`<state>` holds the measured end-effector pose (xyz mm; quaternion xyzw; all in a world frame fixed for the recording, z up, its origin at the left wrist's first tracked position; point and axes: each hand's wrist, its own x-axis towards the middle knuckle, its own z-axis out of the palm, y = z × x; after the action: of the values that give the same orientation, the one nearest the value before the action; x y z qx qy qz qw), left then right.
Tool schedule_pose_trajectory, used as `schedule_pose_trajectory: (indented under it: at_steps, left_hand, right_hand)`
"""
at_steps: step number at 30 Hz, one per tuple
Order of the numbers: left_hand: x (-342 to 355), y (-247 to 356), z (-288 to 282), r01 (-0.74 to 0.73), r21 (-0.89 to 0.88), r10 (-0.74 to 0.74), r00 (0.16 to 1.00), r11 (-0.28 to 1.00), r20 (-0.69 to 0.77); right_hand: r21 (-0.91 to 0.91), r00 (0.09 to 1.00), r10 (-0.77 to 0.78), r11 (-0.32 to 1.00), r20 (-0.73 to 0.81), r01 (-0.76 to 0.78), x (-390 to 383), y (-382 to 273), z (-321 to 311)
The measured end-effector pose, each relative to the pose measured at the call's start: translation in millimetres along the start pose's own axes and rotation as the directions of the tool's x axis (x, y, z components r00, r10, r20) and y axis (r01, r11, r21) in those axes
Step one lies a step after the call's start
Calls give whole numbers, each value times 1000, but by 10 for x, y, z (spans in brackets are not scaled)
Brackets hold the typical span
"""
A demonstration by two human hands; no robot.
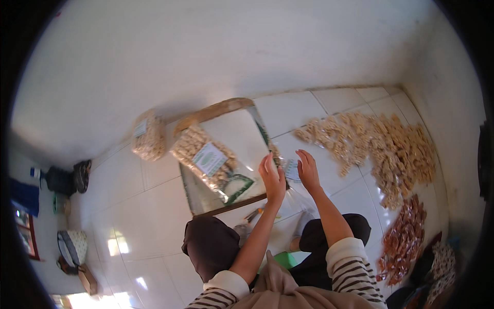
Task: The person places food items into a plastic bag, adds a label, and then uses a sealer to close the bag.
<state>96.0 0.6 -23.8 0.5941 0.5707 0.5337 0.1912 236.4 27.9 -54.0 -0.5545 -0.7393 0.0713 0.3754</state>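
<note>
My left hand (272, 177) is over the right edge of a low white-topped board (231, 129), fingers stretched out and holding nothing I can see. To its right my right hand (307, 171) is raised with fingers extended, also with nothing visible in it. Between the two hands shows a pale label with blue-green print (293, 170), and beyond my left fingers a bit of tan filling (276, 152); my hands partly cover both. A clear plastic bag of tan puffed snacks (191, 147) lies slanted on the board, its white-and-green label facing up.
Another filled snack bag (148, 136) stands by the wall, left of the board. Many small tan snack packs (388, 149) spread over the floor at right, with a reddish-brown pile of packs (405, 239) nearer me. A tool with an orange part (254, 213) lies between my knees.
</note>
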Motion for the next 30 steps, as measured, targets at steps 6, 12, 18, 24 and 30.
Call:
schedule_pose_trajectory:
  at_steps: [6, 12, 18, 24, 30]
  left_hand:
    - [-261, -250, 1081, 215, -191, -172, 960, 958, 219]
    - [225, -1215, 1671, 571, -3, -568, 817, 821, 99]
    - [261, -1745, 2110, 865, 236, -834, 494, 443, -246]
    - [166, -1666, 2285, 894, 338, -932, 347, 294, -106]
    - [266, -1684, 2267, 940, -219, -929, 306, 261, 210]
  right_hand:
    - [167, 916, 395, 901, 64, -400, -95, 715, -177]
    - [346, 818, 488, 743, 303, -572, 4, 1372, 537]
    - [421, 707, 524, 570, 476, -706, 64, 1436, 1485]
    - [406, 597, 594, 437, 539, -802, -188, 1813, 1688]
    - [417, 554, 624, 369, 550, -830, 223, 1680, 1294]
